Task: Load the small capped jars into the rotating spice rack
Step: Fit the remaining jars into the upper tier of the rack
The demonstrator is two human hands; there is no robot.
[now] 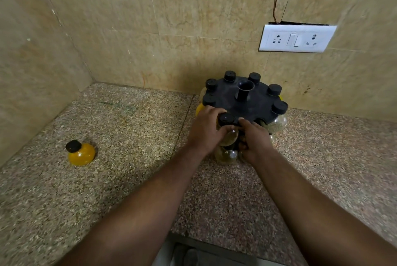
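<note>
The black rotating spice rack (255, 102) stands on the counter against the back wall, with several black-capped jars hanging round its top disc. My left hand (205, 129) grips a clear jar with a black cap (226, 120) at the disc's near edge. My right hand (255, 138) curls round the rack's front just right of that jar, thumb on the disc rim. Another clear jar (227, 156) shows on the lower tier below my hands. One yellow jar with a black cap (80, 152) stands alone on the counter, far left.
The speckled granite counter (129, 179) meets tiled walls at the back and left. A white socket-and-switch plate (297, 38) with a hanging wire sits on the wall above the rack. The counter's front edge runs along the bottom.
</note>
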